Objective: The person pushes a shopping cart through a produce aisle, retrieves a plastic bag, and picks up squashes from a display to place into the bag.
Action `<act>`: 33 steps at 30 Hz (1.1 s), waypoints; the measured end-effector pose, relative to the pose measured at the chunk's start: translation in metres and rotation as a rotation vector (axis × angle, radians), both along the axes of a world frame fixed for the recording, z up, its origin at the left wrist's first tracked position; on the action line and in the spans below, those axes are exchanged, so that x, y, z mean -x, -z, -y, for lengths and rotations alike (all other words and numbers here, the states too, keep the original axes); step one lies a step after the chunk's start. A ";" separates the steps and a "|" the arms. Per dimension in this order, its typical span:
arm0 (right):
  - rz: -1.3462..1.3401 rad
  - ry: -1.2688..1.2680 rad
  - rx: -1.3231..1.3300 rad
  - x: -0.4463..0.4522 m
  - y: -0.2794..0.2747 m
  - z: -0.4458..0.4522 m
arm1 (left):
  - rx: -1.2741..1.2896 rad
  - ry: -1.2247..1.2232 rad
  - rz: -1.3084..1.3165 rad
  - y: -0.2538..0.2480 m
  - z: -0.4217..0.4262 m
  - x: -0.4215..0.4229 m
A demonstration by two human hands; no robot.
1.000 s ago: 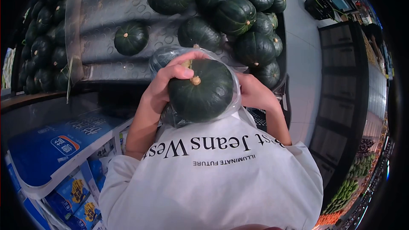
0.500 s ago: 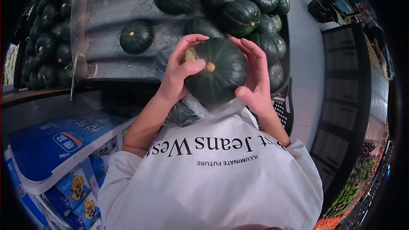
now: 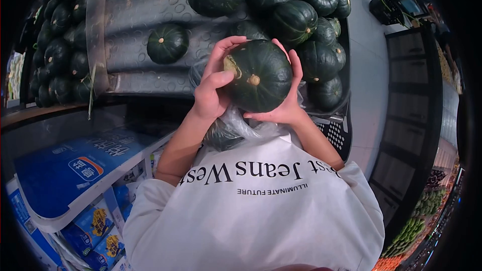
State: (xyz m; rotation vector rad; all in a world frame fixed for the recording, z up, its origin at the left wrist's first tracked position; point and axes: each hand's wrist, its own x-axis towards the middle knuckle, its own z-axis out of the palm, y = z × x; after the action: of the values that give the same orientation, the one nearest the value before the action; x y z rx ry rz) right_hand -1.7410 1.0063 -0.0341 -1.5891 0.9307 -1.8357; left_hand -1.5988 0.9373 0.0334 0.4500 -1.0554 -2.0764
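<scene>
Between my two hands is a round dark green pumpkin (image 3: 263, 83), its tan stem stub facing up and a pale yellowish scar on its left side. My left hand (image 3: 215, 85) wraps the left side, thumb lying by the scar. Around the right side and underneath curls my right hand (image 3: 287, 93). Just below, against my white shirt, hangs a clear plastic bag (image 3: 238, 123) with another dark green pumpkin (image 3: 221, 138) inside. Part of the bag is hidden behind my hands and the held pumpkin.
A grey dimpled display mat (image 3: 130, 55) lies ahead, with a single pumpkin (image 3: 167, 43) on it. Several pumpkins (image 3: 295, 22) are piled at the right, more at the far left. A blue-topped box stand (image 3: 65, 170) is at lower left; a black perforated crate (image 3: 336, 133) sits right.
The held pumpkin has turned slightly, its stem shifting right and its scar showing more. My right hand has slid lower around it, with the thumb now underneath. The view has shifted slightly.
</scene>
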 end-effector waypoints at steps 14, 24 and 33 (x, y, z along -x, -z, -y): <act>-0.091 0.092 0.124 0.004 0.011 0.000 | -0.051 0.067 -0.053 0.001 0.001 0.001; 0.095 0.019 -0.098 0.009 0.013 -0.014 | 0.082 0.113 0.007 0.007 0.001 0.000; 0.493 -0.050 -0.130 0.005 0.017 -0.014 | 0.168 0.199 -0.032 0.005 -0.001 0.000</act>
State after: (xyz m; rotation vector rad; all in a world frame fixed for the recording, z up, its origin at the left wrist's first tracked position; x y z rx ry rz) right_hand -1.7455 1.0206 -0.0510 -1.0008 0.7538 -1.9572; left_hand -1.5991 0.9383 0.0284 0.2344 -1.2879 -2.1363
